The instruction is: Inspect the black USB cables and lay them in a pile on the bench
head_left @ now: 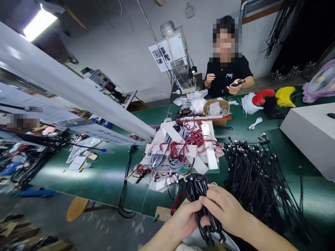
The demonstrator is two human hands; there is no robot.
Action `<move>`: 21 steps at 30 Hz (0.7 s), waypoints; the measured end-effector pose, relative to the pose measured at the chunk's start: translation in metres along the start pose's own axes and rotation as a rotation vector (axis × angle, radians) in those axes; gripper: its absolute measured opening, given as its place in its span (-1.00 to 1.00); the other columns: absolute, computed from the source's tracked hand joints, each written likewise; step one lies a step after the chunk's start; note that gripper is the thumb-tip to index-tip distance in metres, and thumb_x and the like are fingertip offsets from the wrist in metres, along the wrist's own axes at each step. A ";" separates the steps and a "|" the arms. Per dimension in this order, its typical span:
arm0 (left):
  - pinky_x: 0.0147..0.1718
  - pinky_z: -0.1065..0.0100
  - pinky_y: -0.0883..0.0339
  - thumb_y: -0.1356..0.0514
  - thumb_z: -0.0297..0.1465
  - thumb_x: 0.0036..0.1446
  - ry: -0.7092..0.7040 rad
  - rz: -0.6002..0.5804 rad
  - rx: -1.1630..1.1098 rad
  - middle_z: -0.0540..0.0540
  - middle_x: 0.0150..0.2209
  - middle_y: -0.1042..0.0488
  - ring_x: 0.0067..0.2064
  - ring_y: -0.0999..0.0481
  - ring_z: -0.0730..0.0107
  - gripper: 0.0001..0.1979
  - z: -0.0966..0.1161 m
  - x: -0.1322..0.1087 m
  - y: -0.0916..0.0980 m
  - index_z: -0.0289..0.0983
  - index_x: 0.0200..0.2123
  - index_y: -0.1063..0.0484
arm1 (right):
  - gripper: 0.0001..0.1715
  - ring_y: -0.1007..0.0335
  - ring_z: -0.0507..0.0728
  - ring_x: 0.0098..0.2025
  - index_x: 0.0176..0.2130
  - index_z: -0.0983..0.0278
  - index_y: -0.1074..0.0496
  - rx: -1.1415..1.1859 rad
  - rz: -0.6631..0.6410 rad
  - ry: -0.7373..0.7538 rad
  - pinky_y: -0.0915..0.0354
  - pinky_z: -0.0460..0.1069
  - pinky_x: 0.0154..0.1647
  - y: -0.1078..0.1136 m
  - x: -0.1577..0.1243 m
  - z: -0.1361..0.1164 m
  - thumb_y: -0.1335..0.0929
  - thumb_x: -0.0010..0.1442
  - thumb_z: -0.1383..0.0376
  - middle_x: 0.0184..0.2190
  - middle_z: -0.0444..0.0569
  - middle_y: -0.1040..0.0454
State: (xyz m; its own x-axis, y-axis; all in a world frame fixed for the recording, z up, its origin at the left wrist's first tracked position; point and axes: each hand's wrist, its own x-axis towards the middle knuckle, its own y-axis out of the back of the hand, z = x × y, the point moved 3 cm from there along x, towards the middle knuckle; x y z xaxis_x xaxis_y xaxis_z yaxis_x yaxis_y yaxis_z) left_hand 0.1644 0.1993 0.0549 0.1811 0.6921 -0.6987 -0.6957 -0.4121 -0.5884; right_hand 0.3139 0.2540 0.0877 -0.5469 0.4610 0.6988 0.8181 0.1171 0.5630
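A coiled bundle of black cables [195, 187] is held between my two hands, over the near edge of the green table. My left hand [186, 217] grips the bundle from the left, its thumb lying across the coils. From the right, my right hand [222, 205] is closed around the same bundle, fingers bent over its top. The cable ends hang below my hands, above something white and rounded. Just right of my hands lies a large spread of black cables [251, 174] with small metal connectors.
Ahead lies a heap of red wires [180, 148], grey coiled cables [157, 160] and white cardboard. A person in black [227, 76] sits opposite, holding a dark object. A grey box [311, 136] and purple fan [320, 83] stand right. A white post [78, 80] crosses the left.
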 end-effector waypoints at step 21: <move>-0.25 0.29 -0.39 -0.53 -0.37 -0.22 -0.053 -0.092 0.016 -0.05 -0.37 -0.50 -0.32 -0.55 0.31 -0.42 0.019 -0.009 0.012 -0.29 -0.08 -0.48 | -0.33 -0.07 0.50 0.34 0.12 0.77 -0.33 -0.639 -0.149 -0.604 -0.03 0.37 0.20 0.074 0.136 0.255 -0.21 0.38 0.16 0.27 0.57 -0.16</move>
State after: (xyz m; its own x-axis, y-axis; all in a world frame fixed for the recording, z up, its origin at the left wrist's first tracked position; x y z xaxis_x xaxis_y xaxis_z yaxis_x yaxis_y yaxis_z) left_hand 0.1409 0.1988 0.0619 0.2079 0.7569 -0.6196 -0.6886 -0.3366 -0.6422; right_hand 0.3451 0.5496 0.1117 -0.3049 0.8864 0.3482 0.3922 -0.2164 0.8941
